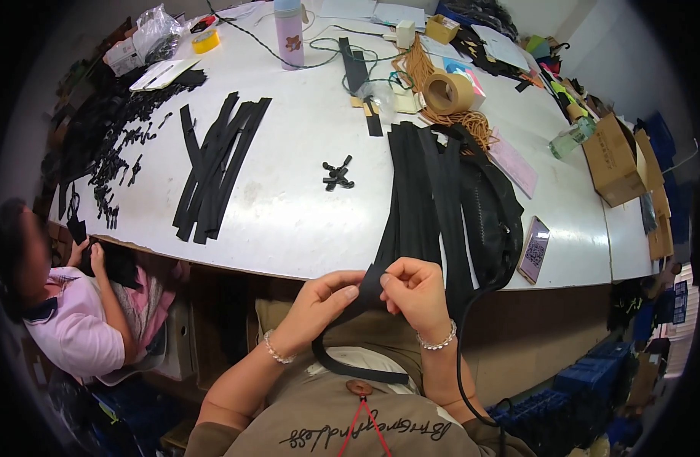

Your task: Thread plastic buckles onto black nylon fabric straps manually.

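The left hand [327, 298] and curled right hand [416, 289] both pinch a black strip [371, 287] at the worktop's [289, 221] near edge, its lower end curving across the shirt [304, 411].

Plain black for the held strip [372, 283] and the strip pile [222, 167], all over a white table [289, 221]. Bottle [289, 26] was lilac with a brown bear [293, 43], tape roll [206, 35] bright yellow. Wearer's shirt [289, 407] was brown with black lettering, neighbour's shirt [83, 324] pale pink, dark collar [41, 309] tho.
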`<state>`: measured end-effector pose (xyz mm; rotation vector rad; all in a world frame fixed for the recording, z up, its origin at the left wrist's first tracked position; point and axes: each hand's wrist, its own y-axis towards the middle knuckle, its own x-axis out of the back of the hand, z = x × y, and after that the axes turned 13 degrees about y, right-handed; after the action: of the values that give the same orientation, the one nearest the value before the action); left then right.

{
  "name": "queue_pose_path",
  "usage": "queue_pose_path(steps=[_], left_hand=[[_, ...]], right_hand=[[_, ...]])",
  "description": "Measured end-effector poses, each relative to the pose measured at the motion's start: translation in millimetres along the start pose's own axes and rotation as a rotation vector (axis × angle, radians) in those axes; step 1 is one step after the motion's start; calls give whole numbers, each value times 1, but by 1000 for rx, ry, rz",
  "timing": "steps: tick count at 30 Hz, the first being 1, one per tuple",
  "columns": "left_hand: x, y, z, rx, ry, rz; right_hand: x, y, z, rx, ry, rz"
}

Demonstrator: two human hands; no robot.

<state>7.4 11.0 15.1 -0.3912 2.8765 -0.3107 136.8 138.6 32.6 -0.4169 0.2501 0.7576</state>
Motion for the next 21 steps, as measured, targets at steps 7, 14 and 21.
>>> queue_pose_path(steps=[7,14,21], left_hand=[[-10,13,7,-190,5,-169],[-22,24,22,-139,-646,-376],[-8,29,25,-202,-443,-519]], right_hand=[[-4,-1,-22,296,-217,109],[-10,5,-52,266,524,20],[-22,0,-57,94,650,61]])
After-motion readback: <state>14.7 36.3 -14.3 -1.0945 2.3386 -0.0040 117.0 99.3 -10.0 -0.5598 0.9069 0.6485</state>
